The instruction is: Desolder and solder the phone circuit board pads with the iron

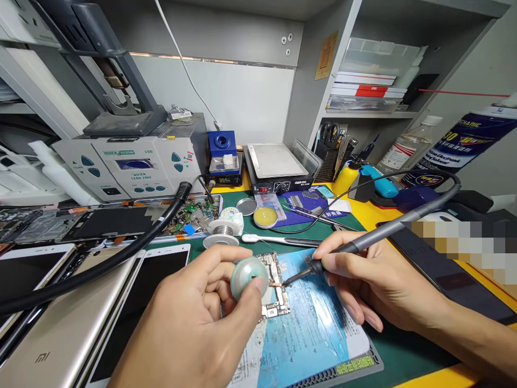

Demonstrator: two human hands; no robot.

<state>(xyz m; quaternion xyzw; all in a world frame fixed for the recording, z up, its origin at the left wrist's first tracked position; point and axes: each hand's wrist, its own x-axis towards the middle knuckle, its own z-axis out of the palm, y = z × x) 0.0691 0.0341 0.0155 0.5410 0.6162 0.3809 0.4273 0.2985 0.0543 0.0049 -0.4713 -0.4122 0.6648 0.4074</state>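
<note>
Between thumb and fingers, my left hand (202,318) holds a round pale-green spool (249,277) with a thin copper-coloured strip coming off it. The strip reaches onto a small circuit board (272,308), which lies on a blue and white sheet (309,323). My right hand (375,275) grips a soldering iron (363,240) like a pen. The iron's tip meets or nearly meets the strip's end over the board; exact contact is too small to tell. Part of the board is hidden behind the spool and my left fingers.
Several phones (68,318) lie at the left, crossed by a thick black hose (161,221). Beyond the board are a solder wire reel (221,237), an open tin of yellow paste (265,217) and a white brush (278,240). The iron's cable loops at the right, near a dark phone (452,280).
</note>
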